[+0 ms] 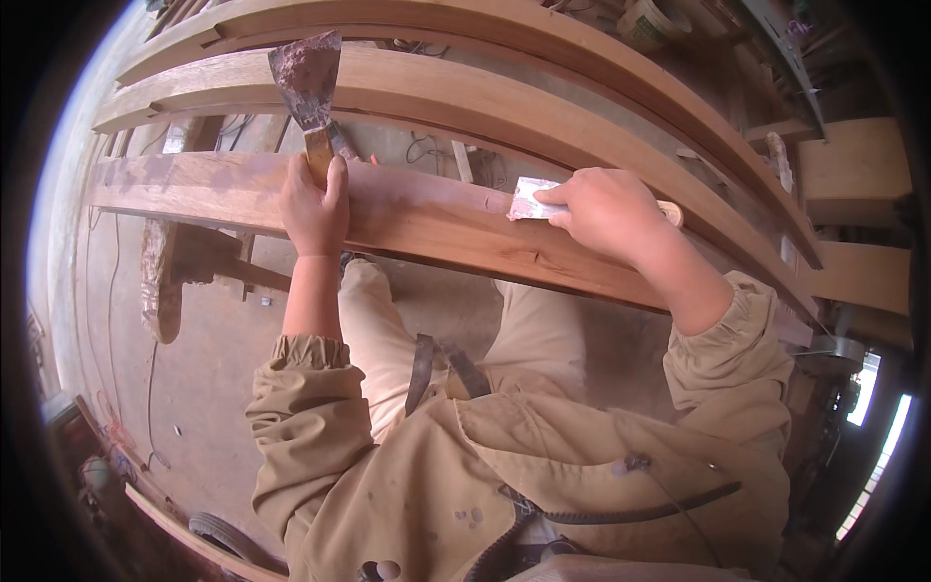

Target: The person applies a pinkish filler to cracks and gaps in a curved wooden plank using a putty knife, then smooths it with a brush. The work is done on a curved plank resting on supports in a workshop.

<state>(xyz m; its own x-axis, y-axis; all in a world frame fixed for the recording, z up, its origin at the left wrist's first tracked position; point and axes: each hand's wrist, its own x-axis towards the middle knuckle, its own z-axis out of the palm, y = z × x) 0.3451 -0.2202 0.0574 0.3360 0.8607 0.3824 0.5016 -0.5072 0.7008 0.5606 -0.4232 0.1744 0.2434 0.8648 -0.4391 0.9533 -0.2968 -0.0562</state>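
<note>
My left hand is closed round the wooden handle of a putty knife, held upright with its broad blade up and a lump of pinkish-brown filler on it. In my right hand is a second, smaller scraper, its pale blade smeared with filler and resting on the nearest wooden beam. The light handle end pokes out behind that hand. Along the beam's top face runs a band of pinkish filler, and a small crack or knot marks its front side.
Two more long beams lie beyond, roughly parallel to the nearest one. A rough timber support stands at the left below the beams. At the top right is a bucket. Cables trail over the floor, and a tyre lies at lower left.
</note>
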